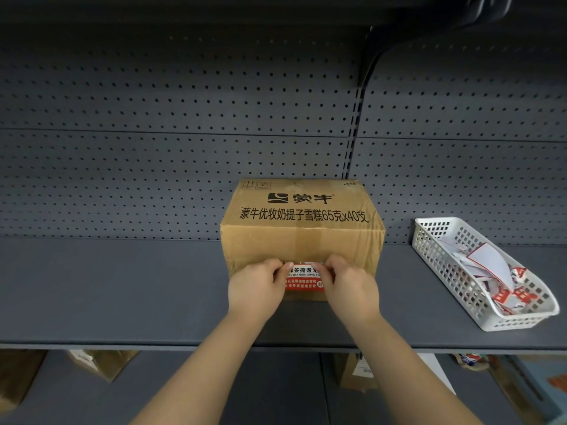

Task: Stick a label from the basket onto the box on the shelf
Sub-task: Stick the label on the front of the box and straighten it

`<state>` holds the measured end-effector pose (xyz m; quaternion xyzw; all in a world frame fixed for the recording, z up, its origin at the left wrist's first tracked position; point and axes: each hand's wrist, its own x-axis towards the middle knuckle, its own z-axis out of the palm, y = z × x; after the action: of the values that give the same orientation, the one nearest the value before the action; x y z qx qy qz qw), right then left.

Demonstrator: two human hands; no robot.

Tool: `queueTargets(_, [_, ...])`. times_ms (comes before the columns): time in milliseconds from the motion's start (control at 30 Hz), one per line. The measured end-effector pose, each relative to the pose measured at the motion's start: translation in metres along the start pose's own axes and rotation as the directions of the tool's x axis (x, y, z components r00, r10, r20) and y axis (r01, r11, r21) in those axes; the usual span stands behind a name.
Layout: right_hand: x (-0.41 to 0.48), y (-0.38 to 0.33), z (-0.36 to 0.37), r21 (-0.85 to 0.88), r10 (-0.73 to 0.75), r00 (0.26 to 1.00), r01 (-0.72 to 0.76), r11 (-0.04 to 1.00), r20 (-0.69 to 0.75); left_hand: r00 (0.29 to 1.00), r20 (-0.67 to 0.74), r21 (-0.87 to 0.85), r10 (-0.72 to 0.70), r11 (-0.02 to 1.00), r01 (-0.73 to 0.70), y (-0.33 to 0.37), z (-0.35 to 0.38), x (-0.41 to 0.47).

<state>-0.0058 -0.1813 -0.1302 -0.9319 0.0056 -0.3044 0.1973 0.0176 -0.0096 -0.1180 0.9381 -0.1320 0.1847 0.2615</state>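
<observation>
Fingers (283, 269) of your left hand (256, 286) and right hand (349, 283) clamp the red-and-white label (303, 279) against the cardboard box (302, 228); basket (429, 250) at three o'clock.

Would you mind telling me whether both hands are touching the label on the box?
Touching. The head view shows the left hand and right hand pressing fingertips on the label against the box front.
</observation>
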Motion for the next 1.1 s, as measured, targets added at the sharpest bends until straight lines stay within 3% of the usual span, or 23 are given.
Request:
queueTargets(500, [0.002,0.002,0.007,-0.037,-0.054,0.995,0.051,0.998,-0.085,0.998,-0.045,-0.003,-0.045,0.999,0.045,0.004,0.008,0.005])
queueTargets(767, [0.000,0.022,-0.001,-0.013,0.003,0.992,-0.004,1.000,-0.126,0.993,-0.083,0.021,-0.088,0.996,0.090,-0.025,0.002,0.005])
queueTargets(867, [-0.002,0.031,-0.006,-0.007,-0.015,0.989,0.014,1.000,-0.145,0.987,-0.160,0.020,-0.026,0.999,0.030,-0.036,0.001,0.000])
queueTargets(933, [-0.008,0.037,-0.009,-0.079,-0.175,0.973,0.165,0.983,-0.151,0.986,-0.160,0.026,0.045,0.999,-0.041,-0.042,0.001,-0.009])
queueTargets(1000, [-0.017,0.039,-0.011,-0.181,-0.383,0.915,0.357,0.916,-0.131,0.958,-0.131,0.024,0.255,0.967,-0.254,-0.046,0.003,-0.024])
queueTargets(1100, [-0.027,0.042,-0.010,-0.268,-0.591,0.806,0.569,0.778,-0.004,0.819,-0.022,0.041,0.574,0.819,-0.573,-0.048,0.010,-0.041])
